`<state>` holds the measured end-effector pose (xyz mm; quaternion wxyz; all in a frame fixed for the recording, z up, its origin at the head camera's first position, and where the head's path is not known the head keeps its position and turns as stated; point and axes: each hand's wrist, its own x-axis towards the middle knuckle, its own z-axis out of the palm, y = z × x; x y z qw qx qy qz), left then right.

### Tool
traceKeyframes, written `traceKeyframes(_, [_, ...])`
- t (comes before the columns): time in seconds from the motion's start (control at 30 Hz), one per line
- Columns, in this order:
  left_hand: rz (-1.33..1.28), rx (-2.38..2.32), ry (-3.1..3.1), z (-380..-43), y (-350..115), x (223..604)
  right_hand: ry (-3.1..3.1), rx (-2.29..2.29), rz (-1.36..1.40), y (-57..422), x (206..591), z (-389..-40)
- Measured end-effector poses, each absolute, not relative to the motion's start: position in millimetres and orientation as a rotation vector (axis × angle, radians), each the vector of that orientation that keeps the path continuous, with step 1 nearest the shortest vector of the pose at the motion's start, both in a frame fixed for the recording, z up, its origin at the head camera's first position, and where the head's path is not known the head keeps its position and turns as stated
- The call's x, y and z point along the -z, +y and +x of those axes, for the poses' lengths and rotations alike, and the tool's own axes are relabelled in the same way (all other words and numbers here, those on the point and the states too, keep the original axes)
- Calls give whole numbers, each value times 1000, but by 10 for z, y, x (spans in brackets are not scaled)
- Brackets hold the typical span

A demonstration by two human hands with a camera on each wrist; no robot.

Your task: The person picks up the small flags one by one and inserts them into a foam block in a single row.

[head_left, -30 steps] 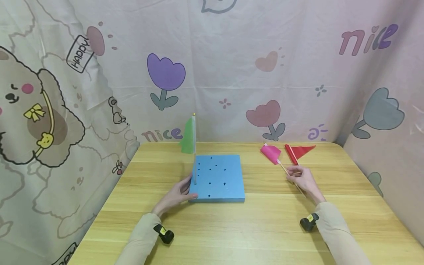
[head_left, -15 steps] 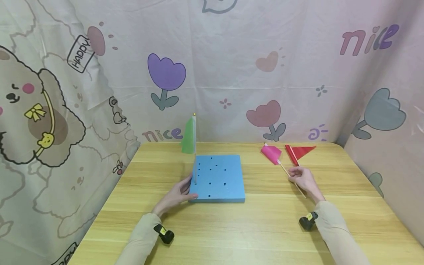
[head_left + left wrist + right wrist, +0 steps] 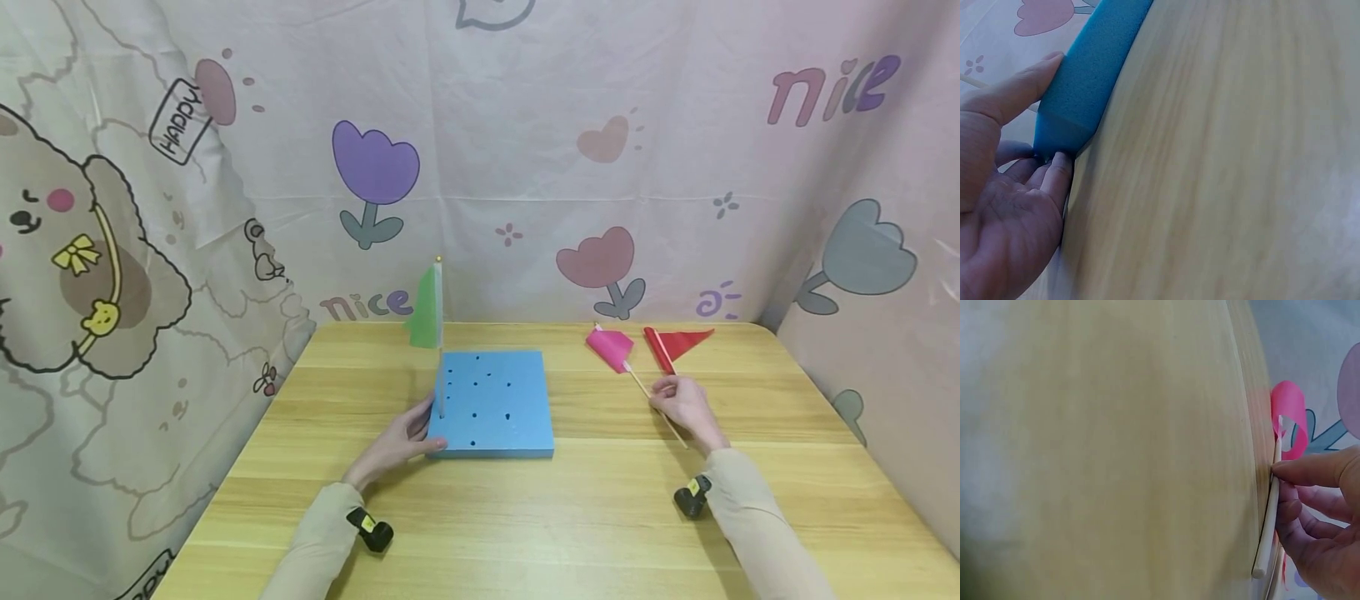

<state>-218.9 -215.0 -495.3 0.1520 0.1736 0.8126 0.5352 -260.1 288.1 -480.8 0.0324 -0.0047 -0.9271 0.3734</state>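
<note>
A blue foam board (image 3: 525, 429) with several small holes lies flat on the table. My left hand (image 3: 397, 439) grips its near left corner, the thumb over the front edge and the fingers along the left side; the left wrist view shows the board's side (image 3: 1082, 87) against the thumb and fingertips. A green flag (image 3: 426, 312) stands upright, its stick in a hole near the board's left edge. On the right, my right hand (image 3: 684, 408) pinches the wooden stick (image 3: 1267, 531) of a pink flag (image 3: 611, 347) between thumb and fingers. Just beyond that hand lies a red triangular flag (image 3: 678, 343), its stick partly hidden.
The wooden table (image 3: 480, 533) reaches back to a printed cloth (image 3: 495, 167), which hangs behind it and along both sides. The upright green flag rises above the table's back edge. Bare table separates the board from the pink flag.
The pink flag and my right hand have shifted very slightly to the left. My left hand, the board, the green flag and the red flag stay in place.
</note>
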Motion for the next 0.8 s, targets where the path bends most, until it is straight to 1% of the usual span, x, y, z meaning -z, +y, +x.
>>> traceKeyframes(0.23, [518,-1541,2333,-2181,-2149,4944,-2856,-1132,-75,2873,4800,-2598])
traceKeyframes(0.8, [523,-1566,2304,-2197,-2158,4963,-2885,-1049,-83,2863,4767,-2601])
